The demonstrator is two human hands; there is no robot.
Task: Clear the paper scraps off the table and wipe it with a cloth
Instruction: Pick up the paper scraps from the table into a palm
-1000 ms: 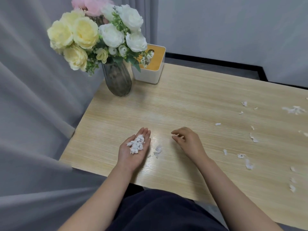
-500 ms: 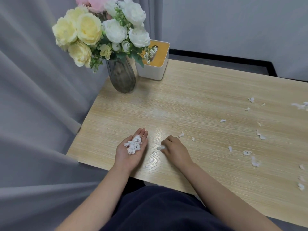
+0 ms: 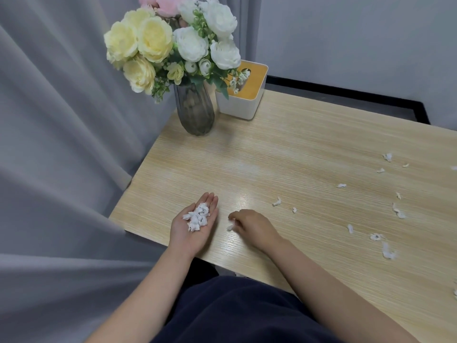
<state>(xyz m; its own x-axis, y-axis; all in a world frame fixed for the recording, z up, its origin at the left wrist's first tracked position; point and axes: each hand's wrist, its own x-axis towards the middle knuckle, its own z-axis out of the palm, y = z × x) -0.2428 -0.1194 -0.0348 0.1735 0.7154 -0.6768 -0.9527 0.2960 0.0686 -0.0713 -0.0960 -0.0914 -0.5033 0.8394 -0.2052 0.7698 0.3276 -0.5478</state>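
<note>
The left hand (image 3: pixel 195 225) lay palm up near the table's (image 3: pixel 309 149) front edge, fingers straight, cradling a small heap of paper scraps (image 3: pixel 197 217) in the palm. Just to its right, the right hand (image 3: pixel 254 226) sat knuckles up on the wood, fingers curled under; a single white scrap (image 3: pixel 230 227) showed right at the fingertips, touching or pinched, and the curled fingers hid which, so the grip could not be called either way.

Plenty of litter was out there on the right half of the table. Two small bits (image 3: pixel 277 201) lay just beyond the right hand, and farther right a loose scatter of scraps (image 3: pixel 376 236) ran toward the table's right edge, well apart from both hands, with a few more (image 3: pixel 387 157) up toward the far side. Nothing stood between the right hand and those pieces, just bare wood with a glare patch between the hands.

At the far left corner stood a ribbed grey glass vase (image 3: pixel 195 112) of yellow, white and pink flowers (image 3: pixel 173 43), upright, and just beside it, behind and to the right, a white tissue box (image 3: pixel 241 105) with a yellow top. The blooms overhung part of the box. A grey curtain (image 3: pixel 61 132) hung against the table's left edge, folds crowding the near left corner beside the left hand. Dark clothing (image 3: pixel 235 310) filled the bottom of the view.
</note>
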